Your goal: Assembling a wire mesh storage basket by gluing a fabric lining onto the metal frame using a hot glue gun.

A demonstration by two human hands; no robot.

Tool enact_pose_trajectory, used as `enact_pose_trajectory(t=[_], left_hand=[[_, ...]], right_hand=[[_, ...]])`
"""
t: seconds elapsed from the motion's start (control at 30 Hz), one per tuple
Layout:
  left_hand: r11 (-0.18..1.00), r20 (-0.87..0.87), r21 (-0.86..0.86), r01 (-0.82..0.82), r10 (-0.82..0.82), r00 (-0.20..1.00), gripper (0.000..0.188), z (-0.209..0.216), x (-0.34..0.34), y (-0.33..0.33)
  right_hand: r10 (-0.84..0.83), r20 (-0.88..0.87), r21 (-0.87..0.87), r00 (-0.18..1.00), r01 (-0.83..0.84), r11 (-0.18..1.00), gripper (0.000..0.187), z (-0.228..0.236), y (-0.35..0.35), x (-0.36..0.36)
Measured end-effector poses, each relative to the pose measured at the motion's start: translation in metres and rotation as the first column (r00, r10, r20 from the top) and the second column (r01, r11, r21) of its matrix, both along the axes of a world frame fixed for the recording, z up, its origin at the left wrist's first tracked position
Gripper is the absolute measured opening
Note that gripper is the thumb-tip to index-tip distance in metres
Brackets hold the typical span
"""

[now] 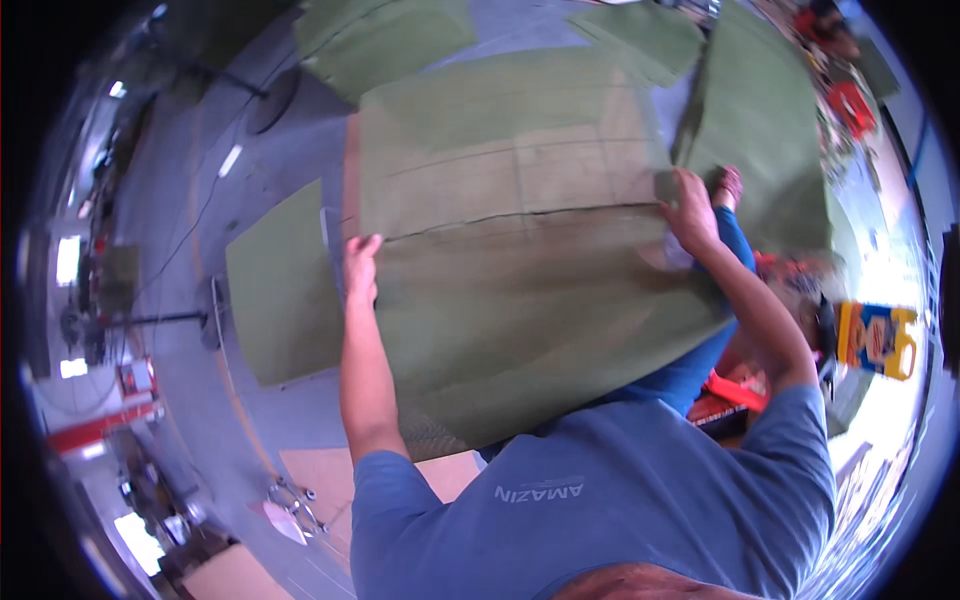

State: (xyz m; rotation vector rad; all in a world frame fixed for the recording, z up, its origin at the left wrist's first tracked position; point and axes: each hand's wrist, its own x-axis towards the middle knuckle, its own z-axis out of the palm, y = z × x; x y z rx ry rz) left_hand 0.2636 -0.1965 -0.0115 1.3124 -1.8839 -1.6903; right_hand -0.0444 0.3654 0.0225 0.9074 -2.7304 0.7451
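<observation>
Large green flexible sheet (540, 300) spans the frame's centre; from my end I see the bare left hand (362, 270) gripping its edge left of centre, the bare right hand (692, 218) gripping it right of centre.

A yellow-and-blue jug (872, 341) sits at the right, below a blurred red object (851, 109) amid clutter — and at left, two dark round-based stands (155, 320) rise from the grey floor (172, 262).
</observation>
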Motion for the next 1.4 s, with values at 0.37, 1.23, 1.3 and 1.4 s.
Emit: enact_pose_trajectory(t=[0.37, 1.23, 1.3, 1.4], left_hand=[[0.985, -0.241, 0.139, -0.102, 0.134, 0.961, 0.036, 0.053, 0.003, -0.015], [0.992, 0.113, 0.127, 0.008, -0.023, 0.993, 0.039, 0.028, -0.011, -0.017], [0.973, -0.145, 0.177, 0.146, -0.121, 0.982, 0.044, 0.061, -0.013, -0.025], [0.986, 0.035, 0.041, 0.164, -0.165, 0.986, 0.047, 0.066, -0.011, -0.012]], right_hand=[[0.006, 0.736, -0.152, 0.677, 0.157, 0.976, 0.022, 0.044, -0.006, -0.038], [0.028, 0.828, -0.319, 0.560, 0.429, 0.845, 0.017, 0.000, -0.034, -0.074], [0.109, 0.745, -0.474, 0.658, 0.407, 0.781, 0.018, 0.015, -0.039, -0.092], [0.018, 0.822, -0.206, 0.569, 0.268, 0.941, 0.021, 0.038, -0.054, -0.090]])
